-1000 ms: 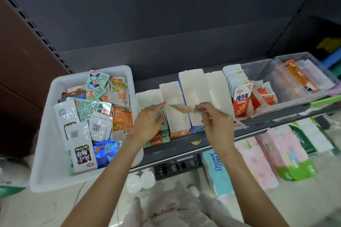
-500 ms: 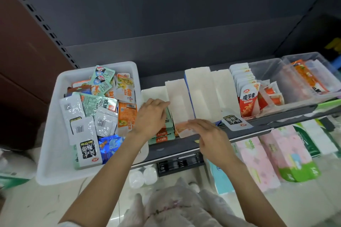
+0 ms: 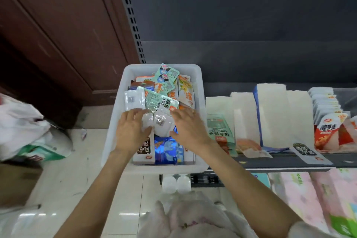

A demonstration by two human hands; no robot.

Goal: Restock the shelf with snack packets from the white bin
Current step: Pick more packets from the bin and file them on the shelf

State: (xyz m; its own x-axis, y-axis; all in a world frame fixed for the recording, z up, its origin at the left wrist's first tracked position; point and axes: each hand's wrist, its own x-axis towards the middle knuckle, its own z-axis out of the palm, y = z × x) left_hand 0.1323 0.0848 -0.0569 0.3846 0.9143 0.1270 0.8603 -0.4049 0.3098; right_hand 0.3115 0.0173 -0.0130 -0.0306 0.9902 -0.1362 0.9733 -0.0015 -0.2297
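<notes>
Up against the dark back panel, the shelf (image 3: 280, 162) runs off to my right, and the white bin (image 3: 116, 137) sits at its left end, stuffed with snack packets (image 3: 164, 83) in green, orange, white and blue. Next along the shelf are white cardboard display boxes (image 3: 270, 114), and one green packet (image 3: 219, 127) stands in the box nearest the bin. Further right there's a row of red-and-white packets (image 3: 326, 129).

Both my hands are down in the bin. My left hand (image 3: 131, 131) lies flat on the pile, fingers relaxed and a bit spread, resting on a white packet (image 3: 146, 123) with the thumb against it. My right hand (image 3: 189, 131) is also loosely open, fingers stretched over the packets, thumb touching a puffy white packet (image 3: 162, 123) between the two hands. Can't tell if either is actually gripping anything yet. A shiny blue packet (image 3: 168, 147) sits just below.
</notes>
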